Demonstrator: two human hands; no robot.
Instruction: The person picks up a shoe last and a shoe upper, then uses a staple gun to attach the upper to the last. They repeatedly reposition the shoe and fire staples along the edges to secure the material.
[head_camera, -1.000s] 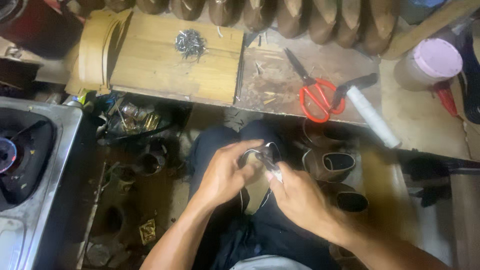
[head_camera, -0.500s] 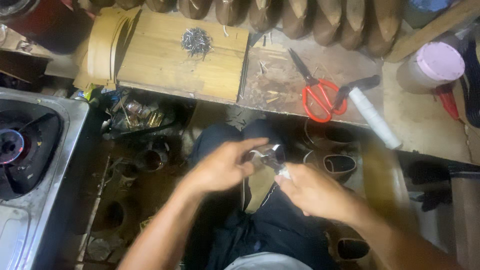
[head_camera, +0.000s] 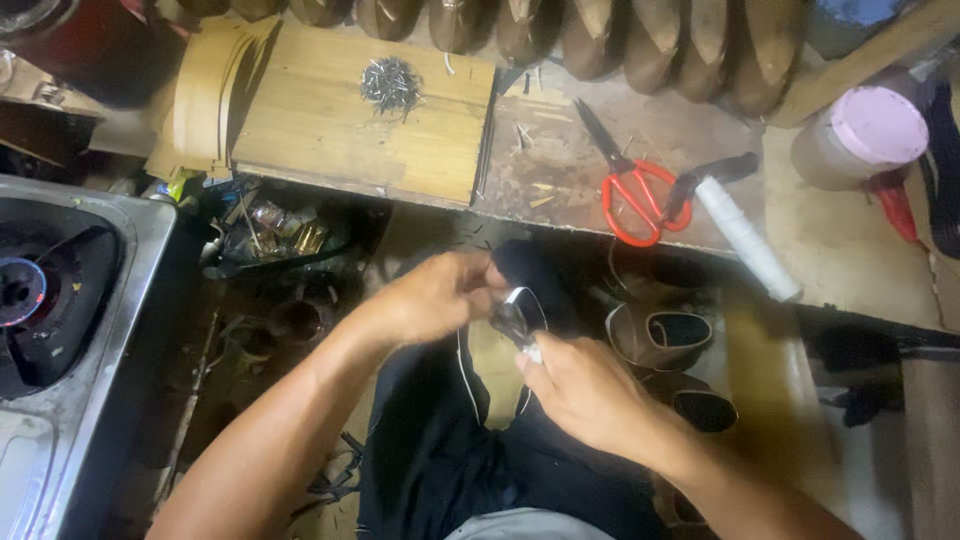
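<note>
Left hand (head_camera: 440, 297) and right hand (head_camera: 585, 385) meet over the lap, pinching a small dark piece (head_camera: 512, 320), apparently leather, with white thread (head_camera: 462, 365) trailing below.

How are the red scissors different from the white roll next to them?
The red-handled scissors are flat with dark pointed blades, shut; the white roll is a plain round tube. The scissors point toward the row of wooden shapes; the roll slants the other way, toward the bench edge. Both lie untouched on the bench.

Small dark piece (head_camera: 512, 320) with looping white cord (head_camera: 462, 365) — above the lap, partly hidden.
</note>
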